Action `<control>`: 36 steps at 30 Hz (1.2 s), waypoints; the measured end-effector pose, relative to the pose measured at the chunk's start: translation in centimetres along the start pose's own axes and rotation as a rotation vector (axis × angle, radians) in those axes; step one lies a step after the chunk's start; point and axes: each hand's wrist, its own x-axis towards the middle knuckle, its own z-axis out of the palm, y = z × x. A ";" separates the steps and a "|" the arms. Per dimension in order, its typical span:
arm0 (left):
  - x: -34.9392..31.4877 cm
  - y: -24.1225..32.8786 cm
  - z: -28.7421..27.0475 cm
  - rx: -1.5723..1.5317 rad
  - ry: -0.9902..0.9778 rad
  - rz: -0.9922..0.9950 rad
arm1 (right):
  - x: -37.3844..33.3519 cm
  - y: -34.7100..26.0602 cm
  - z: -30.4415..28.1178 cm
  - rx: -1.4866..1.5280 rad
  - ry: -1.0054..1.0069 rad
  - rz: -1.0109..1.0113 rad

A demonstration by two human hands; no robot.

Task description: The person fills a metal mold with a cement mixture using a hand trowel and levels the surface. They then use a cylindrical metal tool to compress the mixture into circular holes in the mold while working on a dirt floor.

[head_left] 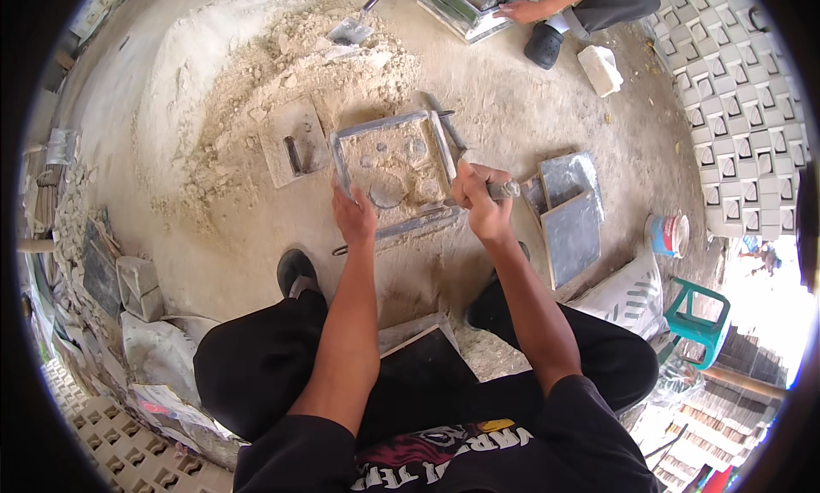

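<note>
Left hand (354,215) touching grey frame (338,155) of pale powder (397,164), grip unclear; right hand (483,202) closed around tool handle (506,189).

I could pass over the floor (525,121) between the frame (380,124) and white block (600,71); grey slabs (574,241) obstruct nearer right.
</note>
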 end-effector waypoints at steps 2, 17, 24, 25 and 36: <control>0.1 0.1 -0.2 -0.005 -0.002 -0.013 | -0.6 -0.4 0.5 -0.018 0.031 -0.044; 0.1 0.7 -0.5 -0.024 -0.032 -0.055 | 1.1 0.4 2.0 0.050 0.346 -0.064; 0.0 -0.1 -0.1 -0.014 0.006 -0.032 | 1.9 -0.4 3.4 -0.014 0.443 -0.066; 0.0 0.0 0.0 -0.014 0.008 -0.032 | 2.0 -0.1 3.5 -0.077 0.455 -0.108; 0.2 0.0 0.0 -0.037 -0.002 -0.078 | 3.9 0.5 4.6 -0.120 0.348 -0.077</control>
